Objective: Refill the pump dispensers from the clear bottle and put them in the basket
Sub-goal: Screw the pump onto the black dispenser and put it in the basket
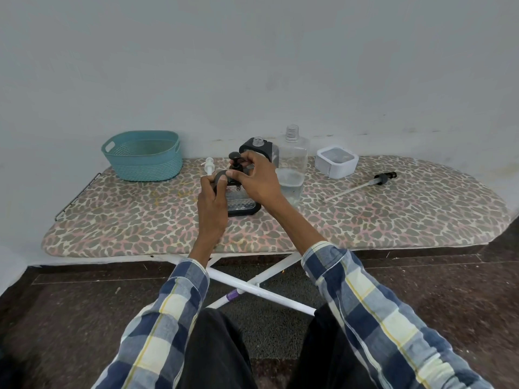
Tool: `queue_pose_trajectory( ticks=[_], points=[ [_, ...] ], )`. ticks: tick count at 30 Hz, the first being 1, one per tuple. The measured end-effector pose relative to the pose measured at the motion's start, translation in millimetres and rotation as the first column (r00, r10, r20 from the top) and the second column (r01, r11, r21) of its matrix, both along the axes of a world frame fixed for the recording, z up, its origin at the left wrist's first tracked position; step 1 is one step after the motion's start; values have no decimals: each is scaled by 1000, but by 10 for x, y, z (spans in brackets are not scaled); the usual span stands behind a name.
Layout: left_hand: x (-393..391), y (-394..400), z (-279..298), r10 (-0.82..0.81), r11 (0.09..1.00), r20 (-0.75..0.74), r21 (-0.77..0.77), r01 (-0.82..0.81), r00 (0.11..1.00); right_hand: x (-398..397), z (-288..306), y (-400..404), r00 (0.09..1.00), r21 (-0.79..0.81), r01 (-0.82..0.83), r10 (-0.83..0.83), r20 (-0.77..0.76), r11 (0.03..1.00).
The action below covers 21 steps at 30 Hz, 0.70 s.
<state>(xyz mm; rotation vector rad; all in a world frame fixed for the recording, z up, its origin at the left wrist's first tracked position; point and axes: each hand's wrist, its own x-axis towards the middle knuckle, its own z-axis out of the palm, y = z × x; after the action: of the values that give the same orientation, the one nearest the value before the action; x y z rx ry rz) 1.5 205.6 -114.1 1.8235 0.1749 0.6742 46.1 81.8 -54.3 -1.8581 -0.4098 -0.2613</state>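
A black-framed pump dispenser (242,203) stands on the ironing board (140,220) in front of me. My left hand (213,203) grips its left shoulder. My right hand (257,179) is closed around its black pump head (234,161) on top. Behind it stands a second black dispenser (259,148) with an open neck and no pump. The clear bottle (292,164), uncapped and holding a little liquid at the bottom, stands to the right. The teal basket (142,155) sits at the back left, with nothing visible inside.
A white pump head (209,165) stands left of my hands. A white square dispenser (336,161) without a pump sits at the back right. A loose black pump with a long tube (365,185) lies right of it. The wall runs close behind the board.
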Motion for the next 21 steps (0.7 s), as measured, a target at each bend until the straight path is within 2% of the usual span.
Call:
queue_pose_trajectory(
  ticks=[3,6,9,15,21],
  points=[
    [0,0,2,-3,1000,2,-7,3,1000,-24,-10,-7,1000,-4,-12,12,-5,1000],
    [1,6,-7,-11,1000,14,-11,11,1000,-34,30,-107,982,95,-158,167,-94,983],
    [12,10,-17,-7,1000,15,-18,7,1000,-47,67,-170,960,105,-240,252,-122,965],
    [-8,1,-19,-3,1000,20,4,3,1000,-83,4,-95,982,151,-145,160,-99,978],
    [-19,3,-9,18,999,12,27,-19,1000,-107,2,-89,982,182,-125,147,-115,975]
  ],
)
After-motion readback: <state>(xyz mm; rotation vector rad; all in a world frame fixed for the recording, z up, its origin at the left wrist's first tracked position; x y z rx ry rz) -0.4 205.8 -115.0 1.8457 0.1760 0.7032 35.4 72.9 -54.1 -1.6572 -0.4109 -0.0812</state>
